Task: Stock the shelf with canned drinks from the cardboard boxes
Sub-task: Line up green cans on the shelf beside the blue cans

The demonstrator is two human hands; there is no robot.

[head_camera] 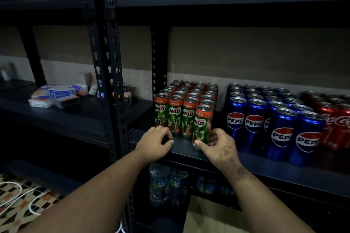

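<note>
Green and orange, the front Milo can (202, 126) stood upright near the front edge of the dark metal shelf (181, 147), set forward of the block of Milo cans (186, 100) packed in rows behind it. The right hand (220, 147) held this can low on its body, thumb pressed on its front and fingers curled round its right side. The left hand (156, 143) rested on the shelf edge just left of it, its fingers loosely curled and touching the base of the front row; whether they actually gripped a can there could not be told. To the right, apart from the Milo block, stood blue Pepsi cans (272, 119) in rows, and beside those red Coca-Cola cans (335, 119). On the shelf below were clear water bottles (168, 183), with a cardboard box (206, 217) under them. The neighbouring shelf bay to the left held small wrapped packets (56, 95). White cables (22, 196) lay on the patterned floor.
</note>
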